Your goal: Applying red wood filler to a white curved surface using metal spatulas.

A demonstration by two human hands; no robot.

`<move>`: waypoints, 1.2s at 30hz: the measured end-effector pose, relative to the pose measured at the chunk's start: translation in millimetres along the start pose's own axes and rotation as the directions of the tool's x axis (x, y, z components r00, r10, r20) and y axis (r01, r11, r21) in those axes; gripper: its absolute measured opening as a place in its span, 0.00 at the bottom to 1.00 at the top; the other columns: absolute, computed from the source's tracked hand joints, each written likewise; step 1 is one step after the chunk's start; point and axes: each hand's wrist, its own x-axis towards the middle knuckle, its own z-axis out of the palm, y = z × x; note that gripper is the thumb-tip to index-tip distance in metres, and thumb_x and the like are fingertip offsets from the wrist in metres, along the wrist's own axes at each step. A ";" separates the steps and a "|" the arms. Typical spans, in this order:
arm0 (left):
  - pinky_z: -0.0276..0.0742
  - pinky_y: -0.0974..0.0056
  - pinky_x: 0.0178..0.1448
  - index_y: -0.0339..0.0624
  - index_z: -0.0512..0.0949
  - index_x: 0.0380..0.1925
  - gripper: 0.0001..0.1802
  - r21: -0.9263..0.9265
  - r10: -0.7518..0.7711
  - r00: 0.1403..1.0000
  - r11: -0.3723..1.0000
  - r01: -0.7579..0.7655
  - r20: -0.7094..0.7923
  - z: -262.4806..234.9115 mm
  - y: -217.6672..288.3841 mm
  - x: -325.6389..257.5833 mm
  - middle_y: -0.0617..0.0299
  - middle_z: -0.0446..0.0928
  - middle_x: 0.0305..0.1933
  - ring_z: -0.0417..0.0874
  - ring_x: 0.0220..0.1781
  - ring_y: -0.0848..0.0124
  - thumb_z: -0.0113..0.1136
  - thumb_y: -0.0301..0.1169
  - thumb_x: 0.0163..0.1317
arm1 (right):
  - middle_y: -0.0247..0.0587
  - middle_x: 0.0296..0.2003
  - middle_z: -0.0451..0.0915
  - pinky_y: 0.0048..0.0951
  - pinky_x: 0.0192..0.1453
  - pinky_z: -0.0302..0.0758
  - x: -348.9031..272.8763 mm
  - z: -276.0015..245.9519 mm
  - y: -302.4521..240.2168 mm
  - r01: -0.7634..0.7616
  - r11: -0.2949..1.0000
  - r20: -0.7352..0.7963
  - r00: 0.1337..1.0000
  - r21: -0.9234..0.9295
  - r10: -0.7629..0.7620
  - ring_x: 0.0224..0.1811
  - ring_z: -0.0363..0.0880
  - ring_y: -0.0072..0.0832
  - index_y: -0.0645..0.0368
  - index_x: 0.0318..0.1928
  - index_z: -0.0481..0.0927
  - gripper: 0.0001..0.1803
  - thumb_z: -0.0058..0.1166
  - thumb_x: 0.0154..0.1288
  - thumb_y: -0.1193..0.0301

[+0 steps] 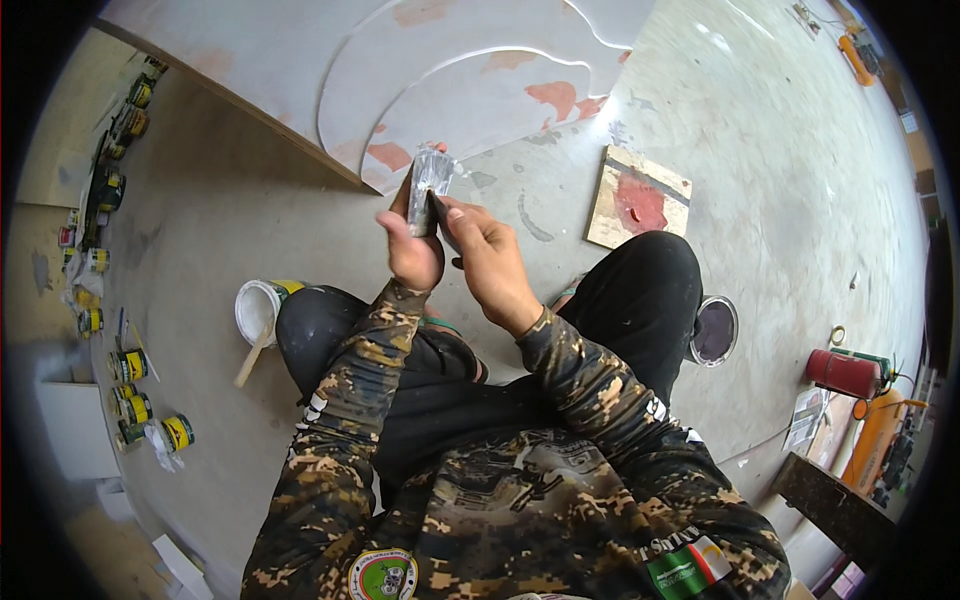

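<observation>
My left hand (pixel 413 255) is closed around a flat, tapered scraper blade (pixel 424 212) smeared with grey-white paste. My right hand (pixel 492 262) grips a dark, narrow tool (pixel 441 222) whose kind I cannot make out; its upper end lies against the blade. Both hands are close together above the floor, between my bent knees. Just beyond them stands a large grey panel (pixel 450 60) with curved raised lines and reddish patches. Right of my hands, a small board (pixel 606 205) bears a spread of red putty (pixel 640 203).
By my left knee is a white-rimmed bucket (pixel 243 318) with a wooden stick (pixel 252 362). A round tin (pixel 716 332) with dark contents sits by my right knee. Several cans (pixel 178 432) line the left side. A red extinguisher (pixel 840 371) and orange tank (pixel 868 440) lie far right.
</observation>
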 end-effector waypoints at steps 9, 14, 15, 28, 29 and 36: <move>0.50 0.52 0.81 0.27 0.52 0.75 0.60 -0.434 -0.122 0.991 0.896 0.088 -0.052 14.2 14.7 1.3 0.42 0.58 0.77 0.59 0.79 0.54 0.31 0.76 0.67 | 0.41 0.54 0.79 0.44 0.61 0.72 -11.7 5.4 -12.7 0.432 0.612 0.108 0.863 -0.662 -0.493 0.58 0.73 0.45 0.52 0.58 0.83 0.19 0.57 0.68 0.67; 0.46 0.53 0.83 0.29 0.50 0.76 0.61 -0.271 -0.043 0.999 0.961 0.049 0.027 10.7 5.0 -3.5 0.45 0.53 0.80 0.53 0.82 0.56 0.38 0.76 0.64 | 0.49 0.53 0.80 0.43 0.60 0.74 -9.0 11.1 -12.5 0.296 0.871 -0.039 0.941 -0.392 -0.337 0.53 0.77 0.50 0.59 0.56 0.83 0.17 0.53 0.71 0.69; 0.46 0.53 0.83 0.29 0.50 0.76 0.61 -0.271 -0.044 0.999 0.961 0.049 0.026 8.7 3.5 -5.1 0.45 0.53 0.80 0.53 0.82 0.56 0.38 0.76 0.64 | 0.52 0.52 0.81 0.43 0.59 0.75 -8.0 11.5 -12.5 0.234 0.927 -0.072 0.961 -0.292 -0.265 0.52 0.79 0.52 0.62 0.55 0.83 0.16 0.52 0.72 0.70; 0.58 0.51 0.78 0.26 0.58 0.73 0.64 -0.283 -0.170 0.972 0.952 0.118 -0.163 20.4 17.9 11.8 0.41 0.62 0.75 0.64 0.76 0.52 0.34 0.80 0.61 | 0.51 0.53 0.81 0.42 0.60 0.74 -4.0 7.3 -18.6 0.245 0.908 -0.028 0.962 -0.339 -0.270 0.55 0.79 0.51 0.60 0.57 0.83 0.17 0.51 0.73 0.67; 0.58 0.51 0.78 0.26 0.58 0.73 0.64 -0.281 -0.170 0.973 0.952 0.120 -0.159 20.2 22.1 13.8 0.41 0.62 0.75 0.64 0.76 0.52 0.34 0.80 0.61 | 0.49 0.53 0.81 0.44 0.59 0.74 -4.4 4.6 -17.9 0.336 0.798 0.044 0.930 -0.501 -0.364 0.56 0.77 0.50 0.58 0.57 0.83 0.17 0.53 0.72 0.67; 0.57 0.50 0.78 0.28 0.55 0.74 0.61 -0.605 -0.363 0.932 0.744 0.283 -0.010 8.6 41.5 12.3 0.40 0.62 0.74 0.65 0.74 0.51 0.34 0.78 0.64 | 0.37 0.55 0.78 0.48 0.60 0.68 -12.5 0.5 -15.6 0.412 0.515 0.170 0.875 -0.751 -0.452 0.60 0.72 0.44 0.49 0.58 0.82 0.20 0.58 0.66 0.64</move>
